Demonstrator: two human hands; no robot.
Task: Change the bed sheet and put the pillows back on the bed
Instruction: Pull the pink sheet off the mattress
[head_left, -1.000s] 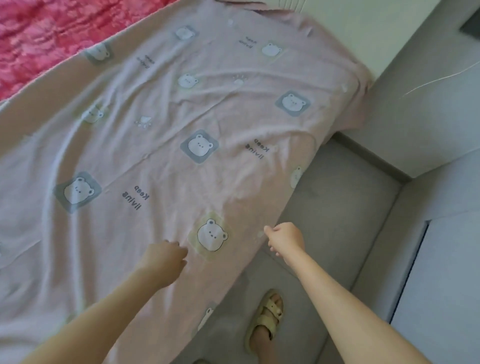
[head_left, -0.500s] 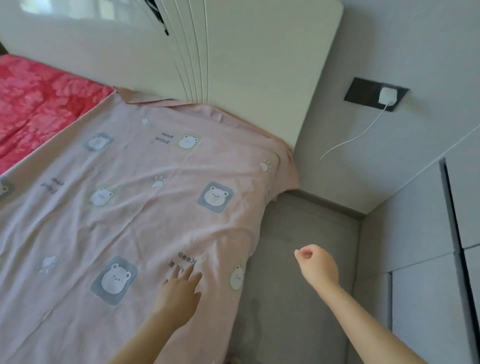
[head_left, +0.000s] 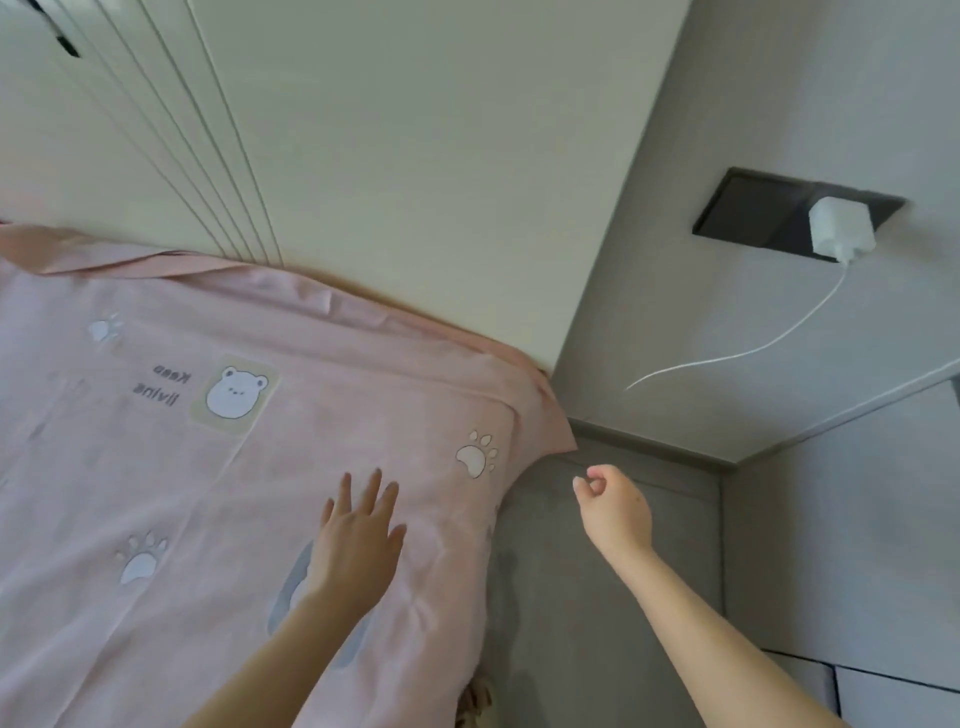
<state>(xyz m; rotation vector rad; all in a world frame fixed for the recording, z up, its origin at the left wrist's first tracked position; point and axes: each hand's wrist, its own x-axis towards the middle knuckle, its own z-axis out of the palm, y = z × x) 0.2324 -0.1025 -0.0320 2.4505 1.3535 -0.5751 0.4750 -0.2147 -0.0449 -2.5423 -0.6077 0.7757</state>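
A pink bed sheet (head_left: 182, 467) printed with bears and paw marks covers the bed from the left edge to the corner by the headboard. My left hand (head_left: 358, 530) lies flat on the sheet with fingers spread, near the bed's right side. My right hand (head_left: 615, 506) hovers over the grey floor beside the bed, fingers curled with thumb against forefinger, holding nothing visible. The sheet's corner (head_left: 550, 426) hangs over the mattress edge just above that hand. No pillows are in view.
A cream headboard (head_left: 415, 182) rises behind the bed. On the grey wall, a white charger (head_left: 839, 228) sits in a dark socket plate with its cable (head_left: 753, 353) trailing down. Grey cabinet fronts (head_left: 857, 519) stand at right, with a narrow floor strip (head_left: 597, 597) between.
The view has swung up toward the headboard corner. My left hand released its grip and now lies flat farther up the sheet; my right hand let go of the sheet edge and moved along.
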